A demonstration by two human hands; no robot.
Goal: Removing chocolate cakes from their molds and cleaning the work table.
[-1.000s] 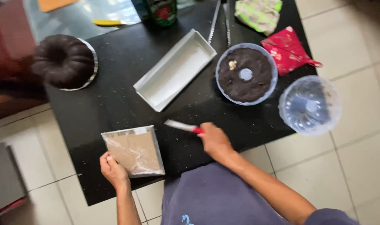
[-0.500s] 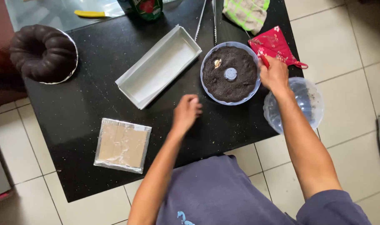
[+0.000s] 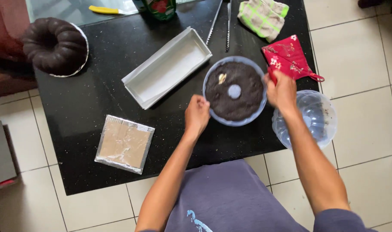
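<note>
Dark brown cake fills a round ring mould (image 3: 234, 91) with a pale blue rim, set at centre right of the frame on a black speckled table (image 3: 88, 111). The left hand (image 3: 197, 114) touches the mould's lower left rim with fingers curled narrow, holding nothing that can be seen. The right hand (image 3: 282, 91) grips the mould's right rim; whether it also holds something red cannot be told. Just right of that hand lies a clear fluted lid (image 3: 310, 118), overhanging the table edge. A red potholder (image 3: 289, 58) sits above it, a green checked cloth (image 3: 263, 16) in the upper right. Metal tongs (image 3: 222, 23) lie above the mould, a white loaf tin (image 3: 166, 67) to its left. A foil-edged square board (image 3: 124, 144) occupies the lower left, a chocolate ring cake (image 3: 54, 45) the upper left.
</note>
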